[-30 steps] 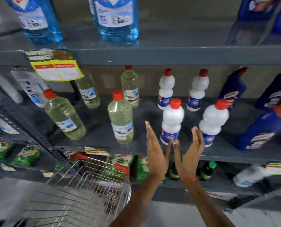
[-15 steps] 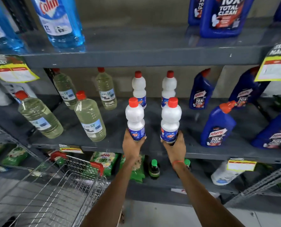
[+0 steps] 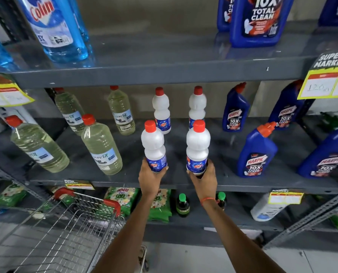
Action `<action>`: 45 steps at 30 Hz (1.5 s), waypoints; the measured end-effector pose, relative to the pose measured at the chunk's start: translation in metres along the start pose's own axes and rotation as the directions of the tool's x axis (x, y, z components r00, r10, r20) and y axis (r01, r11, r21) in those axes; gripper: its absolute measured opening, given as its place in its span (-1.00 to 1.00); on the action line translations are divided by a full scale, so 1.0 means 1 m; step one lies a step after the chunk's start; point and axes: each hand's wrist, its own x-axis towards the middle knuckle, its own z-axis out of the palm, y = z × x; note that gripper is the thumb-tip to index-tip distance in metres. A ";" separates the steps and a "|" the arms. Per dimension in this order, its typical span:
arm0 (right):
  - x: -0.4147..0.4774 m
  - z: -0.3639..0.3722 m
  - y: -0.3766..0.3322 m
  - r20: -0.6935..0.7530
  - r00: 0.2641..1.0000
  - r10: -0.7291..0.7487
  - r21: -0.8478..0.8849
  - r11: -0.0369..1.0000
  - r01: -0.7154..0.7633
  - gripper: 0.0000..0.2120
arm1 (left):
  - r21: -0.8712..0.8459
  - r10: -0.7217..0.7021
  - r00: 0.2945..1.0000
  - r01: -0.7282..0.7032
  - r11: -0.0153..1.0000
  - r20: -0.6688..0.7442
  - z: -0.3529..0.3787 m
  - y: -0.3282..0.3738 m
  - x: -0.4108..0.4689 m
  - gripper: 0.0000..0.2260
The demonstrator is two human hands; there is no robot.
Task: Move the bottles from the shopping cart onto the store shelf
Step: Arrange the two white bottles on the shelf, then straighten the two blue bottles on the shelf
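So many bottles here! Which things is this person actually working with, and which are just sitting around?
In the job:
- two white plastic bottles with red caps, one in the left hand, one in the right hand
- grey metal middle shelf
- wire shopping cart

Just there:
- clear bottles of pale yellow liquid
- dark blue toilet-cleaner bottles
- green detergent packets
- yellow price tags

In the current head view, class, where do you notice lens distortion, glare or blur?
Head view: wide-angle lens bows the upper shelf edge and tilts side bottles outward; soft glare on that shelf; the price tag and corners blur; both held white bottles stay sharp.
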 end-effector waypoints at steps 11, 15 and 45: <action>0.002 0.001 -0.001 0.014 1.000 0.027 -0.009 1.000 -0.027 -0.25 | -0.078 0.024 0.998 -0.019 0.997 0.057 0.005 -0.002 -0.004 -0.05; -0.005 -0.006 -0.011 -0.026 0.999 -0.025 0.015 1.000 0.026 -0.18 | 0.054 0.034 0.999 -0.032 0.998 -0.042 0.008 0.017 -0.021 0.07; 0.106 -0.282 0.119 -0.368 0.923 0.110 -0.078 0.986 -0.148 0.11 | -0.037 -0.088 0.996 0.089 0.995 0.031 0.229 0.156 -0.164 0.11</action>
